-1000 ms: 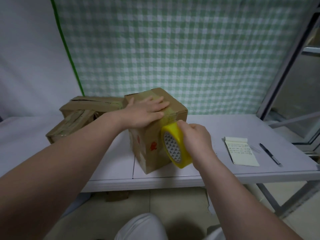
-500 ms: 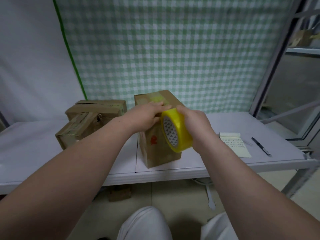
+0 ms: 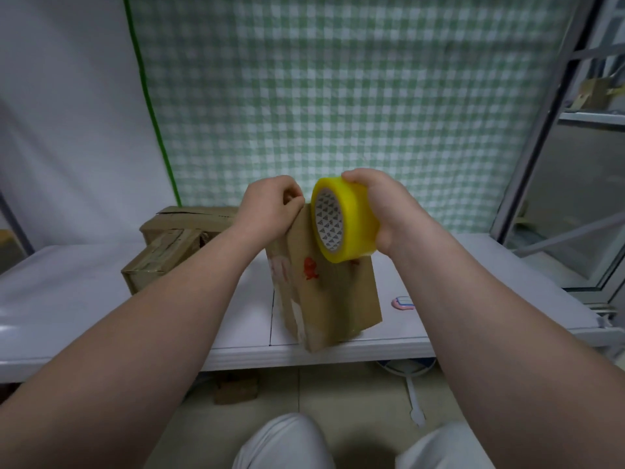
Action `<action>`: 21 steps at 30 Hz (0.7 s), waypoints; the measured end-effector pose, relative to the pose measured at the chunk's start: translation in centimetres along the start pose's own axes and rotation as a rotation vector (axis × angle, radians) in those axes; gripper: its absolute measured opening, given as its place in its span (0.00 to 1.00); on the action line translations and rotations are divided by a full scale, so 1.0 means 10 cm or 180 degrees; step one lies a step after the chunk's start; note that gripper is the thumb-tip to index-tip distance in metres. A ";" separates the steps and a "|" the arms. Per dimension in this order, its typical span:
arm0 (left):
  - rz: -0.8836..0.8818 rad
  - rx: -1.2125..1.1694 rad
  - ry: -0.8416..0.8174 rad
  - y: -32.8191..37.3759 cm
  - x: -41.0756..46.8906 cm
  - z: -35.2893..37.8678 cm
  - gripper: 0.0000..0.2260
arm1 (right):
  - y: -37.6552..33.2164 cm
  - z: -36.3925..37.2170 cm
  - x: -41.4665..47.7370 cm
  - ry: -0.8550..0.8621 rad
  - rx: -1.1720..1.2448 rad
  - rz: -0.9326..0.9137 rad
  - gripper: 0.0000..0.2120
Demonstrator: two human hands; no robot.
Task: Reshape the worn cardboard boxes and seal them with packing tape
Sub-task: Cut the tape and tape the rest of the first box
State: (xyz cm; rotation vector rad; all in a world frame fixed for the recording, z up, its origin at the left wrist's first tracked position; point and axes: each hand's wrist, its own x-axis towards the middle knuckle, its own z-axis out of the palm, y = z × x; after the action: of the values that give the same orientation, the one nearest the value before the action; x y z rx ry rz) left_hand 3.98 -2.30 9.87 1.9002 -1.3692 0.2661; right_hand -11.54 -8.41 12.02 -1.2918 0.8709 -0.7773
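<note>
While the cardboard box [image 3: 338, 299] stood upright near the front edge of the white tabletop [image 3: 67, 299], the left hand [image 3: 270, 206] curled over its top corner, grip clamped on the cardboard edge. The right hand [image 3: 389, 211] had its grip closed round a yellow tape roll [image 3: 351, 225], held against the box's upper front. Two more taped boxes [image 3: 159, 262] lay behind at the left, touching each other. A small pink item [image 3: 402, 303] lay just right of the box.

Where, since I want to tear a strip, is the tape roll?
Head view, centre: the right hand holds the tape roll at the top edge of the upright box, just right of the left hand gripping that edge.
</note>
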 end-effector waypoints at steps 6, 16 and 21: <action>0.0142 0.0418 0.0013 -0.21 -0.16 0.25 0.18 | 0.03 0.18 0.19 -0.0117 0.0212 -0.0012 0.21; 0.0226 0.0893 -0.0998 -0.55 -0.48 0.63 0.51 | -0.01 0.50 0.59 0.0325 0.0049 -0.0445 0.21; 0.0007 0.0717 -0.1289 -0.68 -0.26 0.64 0.66 | 0.03 0.65 0.79 0.0107 -0.0033 -0.0506 0.14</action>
State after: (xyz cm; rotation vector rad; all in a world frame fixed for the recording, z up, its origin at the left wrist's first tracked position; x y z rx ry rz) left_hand 7.25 -3.89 0.92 2.2254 -1.6613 0.0349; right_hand -2.09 -12.21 11.29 -1.3726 0.8066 -0.9227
